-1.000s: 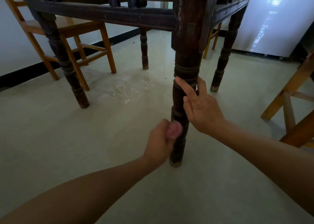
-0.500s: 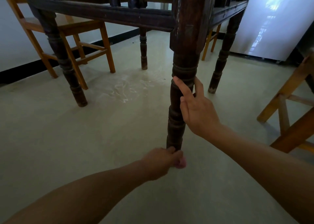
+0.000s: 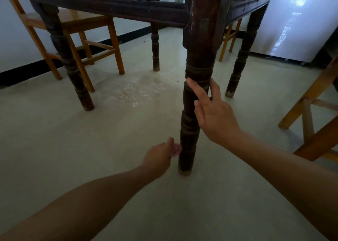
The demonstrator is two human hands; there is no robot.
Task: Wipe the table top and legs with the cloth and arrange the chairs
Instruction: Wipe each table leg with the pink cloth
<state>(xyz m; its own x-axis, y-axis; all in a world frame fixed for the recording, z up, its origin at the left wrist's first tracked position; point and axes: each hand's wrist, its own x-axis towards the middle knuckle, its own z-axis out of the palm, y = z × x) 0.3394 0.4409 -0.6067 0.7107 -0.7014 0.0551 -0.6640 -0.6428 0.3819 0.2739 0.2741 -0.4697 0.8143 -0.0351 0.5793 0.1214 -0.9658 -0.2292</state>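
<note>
I am low down, looking under a dark wooden table (image 3: 113, 6). Its nearest turned leg (image 3: 190, 131) stands in the middle of the view. My left hand (image 3: 159, 157) is shut on a small pink cloth (image 3: 176, 149), pressed against the left side of that leg near its foot. My right hand (image 3: 214, 114) rests on the leg higher up, thumb and fingers spread around the ringed part. Most of the cloth is hidden in my fist.
Three other table legs stand at the left (image 3: 73, 72), the back (image 3: 155, 47) and the right (image 3: 237, 70). A light wooden chair (image 3: 78, 27) is behind the left leg, another chair (image 3: 314, 116) at the right edge. A white wall panel (image 3: 300, 21) is behind.
My left hand with the cloth went down from the middle of the leg to its foot, then came slightly up along the left side. My right hand has kept its hold.
</note>
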